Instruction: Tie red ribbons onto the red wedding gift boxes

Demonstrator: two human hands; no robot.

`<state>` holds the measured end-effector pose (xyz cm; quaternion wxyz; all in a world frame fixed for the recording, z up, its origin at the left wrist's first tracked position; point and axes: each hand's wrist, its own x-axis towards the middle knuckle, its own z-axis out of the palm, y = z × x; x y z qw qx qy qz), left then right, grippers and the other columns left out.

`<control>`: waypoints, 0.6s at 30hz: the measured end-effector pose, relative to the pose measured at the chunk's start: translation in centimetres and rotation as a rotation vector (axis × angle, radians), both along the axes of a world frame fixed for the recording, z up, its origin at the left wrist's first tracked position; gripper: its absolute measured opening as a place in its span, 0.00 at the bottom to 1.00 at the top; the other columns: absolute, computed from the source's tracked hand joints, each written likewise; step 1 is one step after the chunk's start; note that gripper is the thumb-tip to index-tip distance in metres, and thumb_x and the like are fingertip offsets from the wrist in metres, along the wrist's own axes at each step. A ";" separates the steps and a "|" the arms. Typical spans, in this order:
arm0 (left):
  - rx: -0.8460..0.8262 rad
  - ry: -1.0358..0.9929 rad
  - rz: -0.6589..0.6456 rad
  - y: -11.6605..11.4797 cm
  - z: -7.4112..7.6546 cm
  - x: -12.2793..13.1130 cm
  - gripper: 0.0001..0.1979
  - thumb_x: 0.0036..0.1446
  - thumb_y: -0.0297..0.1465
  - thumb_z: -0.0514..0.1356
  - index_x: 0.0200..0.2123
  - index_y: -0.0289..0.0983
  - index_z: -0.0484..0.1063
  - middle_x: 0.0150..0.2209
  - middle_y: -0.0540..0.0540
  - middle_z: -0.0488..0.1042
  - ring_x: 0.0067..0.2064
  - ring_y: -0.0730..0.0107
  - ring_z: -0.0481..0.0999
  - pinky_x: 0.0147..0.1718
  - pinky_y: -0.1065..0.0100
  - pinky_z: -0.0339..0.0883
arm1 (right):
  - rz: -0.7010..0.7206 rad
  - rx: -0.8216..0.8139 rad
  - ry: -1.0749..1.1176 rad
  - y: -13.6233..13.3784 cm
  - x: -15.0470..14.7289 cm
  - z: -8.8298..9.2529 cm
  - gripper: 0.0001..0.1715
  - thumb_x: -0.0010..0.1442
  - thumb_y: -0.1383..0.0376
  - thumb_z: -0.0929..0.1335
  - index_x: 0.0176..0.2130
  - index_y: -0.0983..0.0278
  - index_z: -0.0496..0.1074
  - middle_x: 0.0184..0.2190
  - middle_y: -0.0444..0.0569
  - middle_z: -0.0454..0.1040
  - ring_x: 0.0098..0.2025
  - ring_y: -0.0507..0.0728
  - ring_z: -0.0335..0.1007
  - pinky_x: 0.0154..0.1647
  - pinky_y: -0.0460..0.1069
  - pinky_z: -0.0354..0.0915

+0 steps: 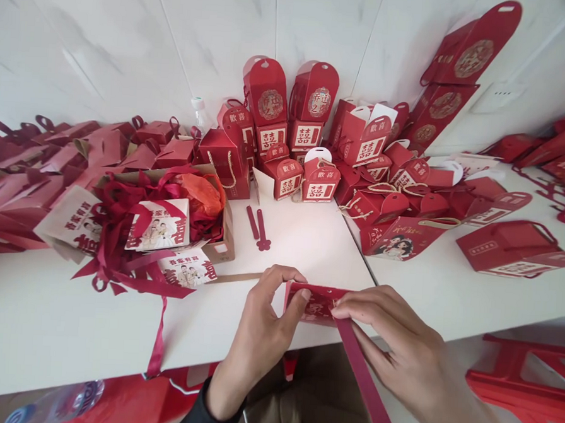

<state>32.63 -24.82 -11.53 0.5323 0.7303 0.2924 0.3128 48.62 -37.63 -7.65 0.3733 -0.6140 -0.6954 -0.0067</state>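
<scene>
At the near edge of the white table I hold a flat red paper gift box. My left hand pinches its left edge with thumb and fingers closed. My right hand presses closed fingers on its right edge, where a long red paper strip runs down toward me. Most of the box is hidden behind my fingers.
Several assembled red gift boxes stand against the white wall. Flat unfolded boxes pile at the left. A cardboard box holds red ribbons and printed cards. A loose red handle strip lies mid-table. A red stool stands at the lower right.
</scene>
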 end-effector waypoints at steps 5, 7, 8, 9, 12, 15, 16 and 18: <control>0.054 -0.045 -0.095 0.2 0.3 0.1 0.05 0.68 0.31 0.59 0.43 0.43 0.75 0.40 0.50 0.77 0.43 0.69 0.76 0.45 0.66 0.68 | -0.037 -0.017 -0.057 0.4 -0.1 -0.4 0.14 0.72 0.77 0.62 0.49 0.63 0.71 0.42 0.47 0.78 0.44 0.54 0.72 0.48 0.50 0.69; 0.081 -0.067 -0.114 0.2 0.3 0.1 0.06 0.69 0.31 0.59 0.44 0.43 0.76 0.42 0.49 0.77 0.46 0.69 0.76 0.47 0.66 0.68 | -0.049 -0.015 -0.072 0.4 -0.1 -0.4 0.14 0.72 0.77 0.62 0.50 0.63 0.71 0.42 0.47 0.78 0.44 0.55 0.73 0.49 0.50 0.68; 0.082 -0.070 -0.120 0.2 0.3 0.1 0.07 0.69 0.31 0.59 0.44 0.43 0.77 0.42 0.49 0.77 0.46 0.69 0.76 0.47 0.66 0.69 | -0.055 -0.011 -0.082 0.4 -0.2 -0.4 0.14 0.72 0.77 0.62 0.50 0.63 0.71 0.42 0.47 0.78 0.44 0.55 0.73 0.49 0.50 0.68; 0.078 -0.069 -0.121 0.2 0.3 0.0 0.07 0.69 0.31 0.58 0.44 0.44 0.77 0.42 0.49 0.77 0.46 0.68 0.76 0.47 0.65 0.69 | -0.062 -0.009 -0.090 0.5 -0.2 -0.4 0.14 0.72 0.77 0.62 0.49 0.63 0.71 0.42 0.47 0.78 0.44 0.55 0.73 0.48 0.50 0.68; 0.061 -0.059 -0.131 0.0 0.4 -0.1 0.07 0.69 0.31 0.58 0.43 0.44 0.77 0.42 0.49 0.76 0.46 0.68 0.76 0.48 0.64 0.70 | -0.076 -0.008 -0.092 0.6 -0.3 -0.3 0.13 0.72 0.77 0.62 0.49 0.64 0.72 0.41 0.47 0.77 0.43 0.54 0.72 0.47 0.50 0.68; 0.053 -0.047 -0.137 0.0 0.4 -0.1 0.07 0.70 0.31 0.57 0.44 0.44 0.77 0.43 0.49 0.76 0.46 0.68 0.76 0.48 0.64 0.69 | -0.081 -0.019 -0.082 0.6 -0.4 -0.5 0.12 0.73 0.76 0.63 0.49 0.64 0.72 0.42 0.48 0.77 0.44 0.55 0.72 0.48 0.50 0.68; 0.057 -0.042 -0.135 0.0 0.4 -0.1 0.07 0.70 0.31 0.57 0.44 0.44 0.77 0.43 0.49 0.76 0.46 0.67 0.75 0.48 0.64 0.69 | -0.087 -0.017 -0.086 0.6 -0.4 -0.6 0.12 0.73 0.76 0.63 0.50 0.65 0.72 0.42 0.48 0.76 0.44 0.55 0.71 0.48 0.50 0.68; 0.072 -0.031 -0.133 0.0 0.5 -0.2 0.07 0.69 0.30 0.58 0.44 0.43 0.76 0.43 0.49 0.76 0.46 0.68 0.75 0.48 0.64 0.69 | -0.102 -0.008 -0.102 0.5 -0.3 -0.8 0.12 0.73 0.75 0.63 0.50 0.65 0.72 0.42 0.48 0.75 0.44 0.55 0.71 0.48 0.50 0.68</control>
